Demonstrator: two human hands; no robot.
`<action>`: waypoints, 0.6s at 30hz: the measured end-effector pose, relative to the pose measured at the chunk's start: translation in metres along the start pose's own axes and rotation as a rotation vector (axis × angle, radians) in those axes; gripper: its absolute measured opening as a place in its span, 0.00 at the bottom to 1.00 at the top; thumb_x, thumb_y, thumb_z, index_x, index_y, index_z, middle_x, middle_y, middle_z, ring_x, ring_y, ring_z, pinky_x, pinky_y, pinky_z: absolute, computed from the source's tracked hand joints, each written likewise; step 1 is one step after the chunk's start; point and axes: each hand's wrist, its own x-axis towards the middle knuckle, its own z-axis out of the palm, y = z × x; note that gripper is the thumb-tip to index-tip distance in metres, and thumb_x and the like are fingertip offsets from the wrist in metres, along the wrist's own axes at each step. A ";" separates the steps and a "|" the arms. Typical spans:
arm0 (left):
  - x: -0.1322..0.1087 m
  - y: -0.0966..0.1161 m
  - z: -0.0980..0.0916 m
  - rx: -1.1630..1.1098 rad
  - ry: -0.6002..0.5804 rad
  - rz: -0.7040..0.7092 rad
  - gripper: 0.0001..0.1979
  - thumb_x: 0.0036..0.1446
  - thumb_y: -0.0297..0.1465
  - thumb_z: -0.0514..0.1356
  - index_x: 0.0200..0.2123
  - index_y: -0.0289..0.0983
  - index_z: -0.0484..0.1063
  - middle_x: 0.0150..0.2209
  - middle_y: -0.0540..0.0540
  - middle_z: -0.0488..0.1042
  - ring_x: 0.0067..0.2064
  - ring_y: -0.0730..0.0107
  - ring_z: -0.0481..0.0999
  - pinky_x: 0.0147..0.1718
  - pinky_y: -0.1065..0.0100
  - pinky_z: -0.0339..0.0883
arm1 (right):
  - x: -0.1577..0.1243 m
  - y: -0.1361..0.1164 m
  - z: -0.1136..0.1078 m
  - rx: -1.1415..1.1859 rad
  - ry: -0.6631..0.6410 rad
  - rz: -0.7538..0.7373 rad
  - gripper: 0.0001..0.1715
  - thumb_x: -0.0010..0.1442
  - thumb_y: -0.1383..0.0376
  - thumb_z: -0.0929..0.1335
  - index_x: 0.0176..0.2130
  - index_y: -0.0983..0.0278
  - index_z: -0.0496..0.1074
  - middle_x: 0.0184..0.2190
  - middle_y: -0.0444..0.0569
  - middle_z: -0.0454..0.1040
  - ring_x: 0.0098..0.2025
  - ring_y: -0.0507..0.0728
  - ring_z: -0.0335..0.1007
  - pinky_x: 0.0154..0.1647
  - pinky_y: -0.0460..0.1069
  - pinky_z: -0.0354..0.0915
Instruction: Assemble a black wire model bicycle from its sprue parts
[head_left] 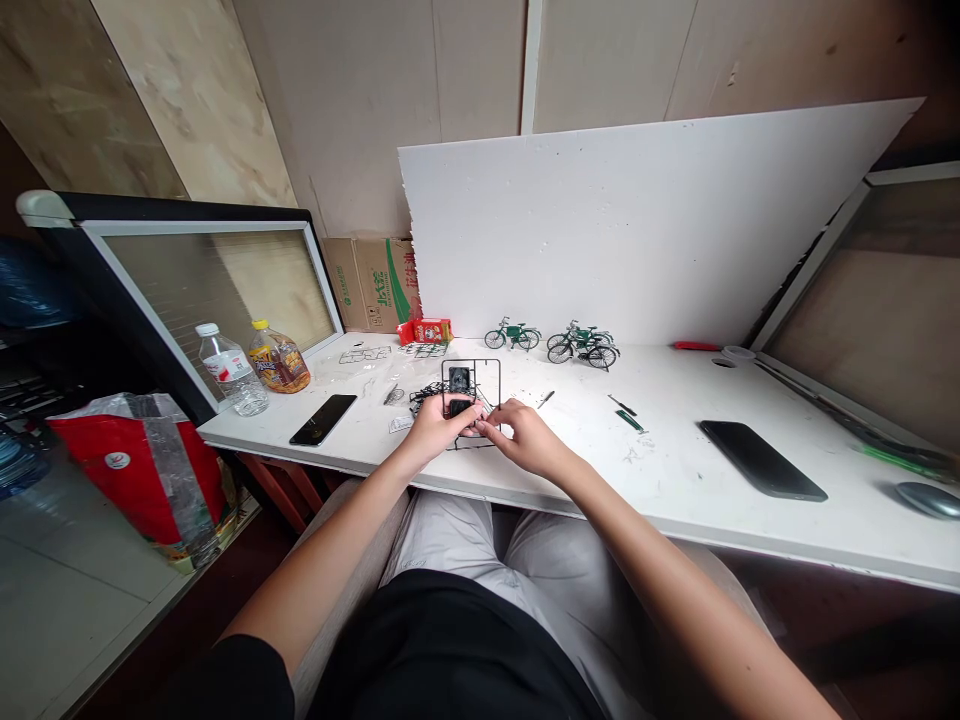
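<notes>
Nearest are a black shirt (450,640) and pale trousers (450,530), partly under the front edge of the white tabletop (667,440). A mouse (930,499) lies far to the right, with a dark phone (761,460) to its left. Over the front middle of the tabletop, both hands have a thin black frame (499,380) with dark square pieces in it; the left hand (437,422) has its grip clamped on the frame, while the right hand (525,435) has its grip drawn together at the frame's inner part, any piece between the fingertips too small to tell. Another phone (323,420) lies to the left. Just beyond the left hand is a pile of black parts (424,397). Farther back, two bottles (277,358) stand near each other at the left; small bicycles (513,333) stand in front of a white board (637,240), and a carton (375,283) is behind a red box (432,331).
</notes>
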 end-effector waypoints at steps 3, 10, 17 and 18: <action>-0.001 0.001 0.001 0.013 -0.003 -0.006 0.19 0.55 0.44 0.73 0.39 0.34 0.82 0.37 0.42 0.83 0.37 0.63 0.83 0.39 0.63 0.80 | 0.000 -0.001 0.000 0.001 -0.016 0.008 0.21 0.75 0.56 0.65 0.36 0.62 0.80 0.31 0.51 0.77 0.37 0.59 0.71 0.42 0.52 0.64; -0.001 -0.001 0.001 0.016 -0.002 -0.024 0.19 0.55 0.44 0.73 0.39 0.33 0.81 0.36 0.43 0.81 0.37 0.65 0.81 0.38 0.65 0.79 | 0.000 -0.002 0.000 0.019 -0.038 0.032 0.20 0.75 0.57 0.65 0.38 0.62 0.81 0.31 0.51 0.77 0.37 0.59 0.70 0.41 0.51 0.63; -0.002 0.000 0.003 0.041 0.013 -0.033 0.20 0.55 0.45 0.73 0.40 0.33 0.81 0.36 0.42 0.82 0.37 0.65 0.81 0.37 0.65 0.78 | 0.000 -0.003 0.000 0.026 -0.059 0.054 0.19 0.74 0.58 0.65 0.38 0.63 0.81 0.31 0.51 0.75 0.37 0.58 0.69 0.40 0.50 0.61; -0.002 -0.001 0.003 0.041 0.016 -0.035 0.20 0.55 0.45 0.73 0.40 0.33 0.82 0.36 0.42 0.82 0.37 0.65 0.81 0.37 0.65 0.78 | 0.000 -0.003 0.000 0.023 -0.059 0.056 0.19 0.74 0.58 0.65 0.38 0.63 0.81 0.31 0.51 0.75 0.37 0.58 0.69 0.40 0.50 0.61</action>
